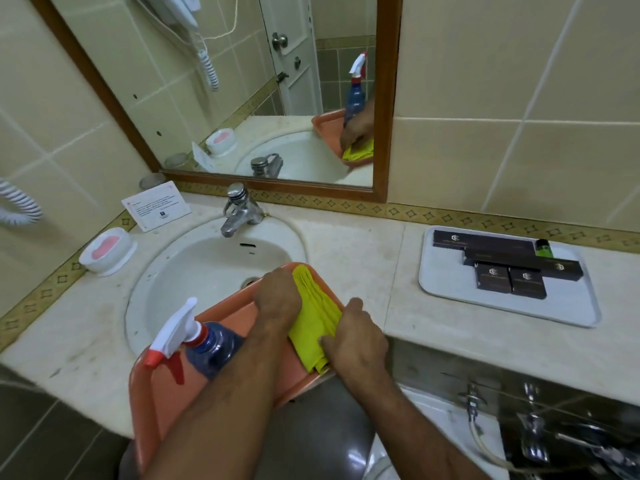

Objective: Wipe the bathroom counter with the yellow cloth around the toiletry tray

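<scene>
From the head view, the folded yellow cloth (313, 320) lies in an orange tray (228, 323) resting over the sink (207, 268), at about 6 o'clock of the faucet (239, 209). The left hand (278, 299) presses its far end, fingers curled onto it; the right hand (356, 341) grips its near end. A spray bottle (194, 341) lies at the tray's 9 o'clock side. The toiletry tray (446, 282) sits on the counter (349, 258) at 3 o'clock, well apart.
</scene>
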{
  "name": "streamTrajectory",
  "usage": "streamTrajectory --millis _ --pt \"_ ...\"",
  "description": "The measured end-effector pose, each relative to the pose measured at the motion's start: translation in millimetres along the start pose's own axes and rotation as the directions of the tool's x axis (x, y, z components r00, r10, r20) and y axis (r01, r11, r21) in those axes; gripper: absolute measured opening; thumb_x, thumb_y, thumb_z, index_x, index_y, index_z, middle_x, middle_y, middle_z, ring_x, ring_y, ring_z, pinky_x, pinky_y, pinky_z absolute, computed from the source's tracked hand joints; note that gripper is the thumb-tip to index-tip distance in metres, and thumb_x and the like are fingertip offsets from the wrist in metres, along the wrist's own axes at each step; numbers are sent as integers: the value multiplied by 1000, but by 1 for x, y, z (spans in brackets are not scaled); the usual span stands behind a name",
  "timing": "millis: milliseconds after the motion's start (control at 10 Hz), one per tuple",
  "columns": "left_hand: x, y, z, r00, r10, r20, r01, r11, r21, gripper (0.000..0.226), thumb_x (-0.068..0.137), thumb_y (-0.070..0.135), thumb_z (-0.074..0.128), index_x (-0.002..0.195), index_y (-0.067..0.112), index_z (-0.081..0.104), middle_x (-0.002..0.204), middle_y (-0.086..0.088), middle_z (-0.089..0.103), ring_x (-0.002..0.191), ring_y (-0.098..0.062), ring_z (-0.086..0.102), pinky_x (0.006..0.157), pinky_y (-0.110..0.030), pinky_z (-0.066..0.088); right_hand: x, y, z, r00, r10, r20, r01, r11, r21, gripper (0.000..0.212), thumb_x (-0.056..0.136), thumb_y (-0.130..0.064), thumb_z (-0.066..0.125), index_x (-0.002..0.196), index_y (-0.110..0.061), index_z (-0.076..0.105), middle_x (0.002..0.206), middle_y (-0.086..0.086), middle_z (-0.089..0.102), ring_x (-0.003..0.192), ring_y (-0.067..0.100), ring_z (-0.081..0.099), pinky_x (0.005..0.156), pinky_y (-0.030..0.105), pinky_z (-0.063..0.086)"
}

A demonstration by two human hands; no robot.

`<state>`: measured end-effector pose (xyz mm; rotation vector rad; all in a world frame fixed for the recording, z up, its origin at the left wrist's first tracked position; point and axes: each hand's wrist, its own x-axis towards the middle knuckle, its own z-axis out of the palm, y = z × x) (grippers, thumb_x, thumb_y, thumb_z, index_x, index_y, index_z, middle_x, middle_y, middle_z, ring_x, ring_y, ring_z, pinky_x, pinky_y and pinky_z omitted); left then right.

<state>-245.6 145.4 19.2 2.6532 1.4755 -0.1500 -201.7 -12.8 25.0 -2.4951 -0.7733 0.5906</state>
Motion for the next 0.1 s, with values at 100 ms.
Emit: streamTrajectory --millis 100 --pt "-14 19 -10 986 36 -160 5 968 250 37 85 10 42 119 1 52 115 -18 58 103 -31 58 80 -39 51 -6 14 -9 991 -113 -71 97 974 -205 74 73 -65 65 121 -14 40 118 9 51 100 32 62 77 40 50"
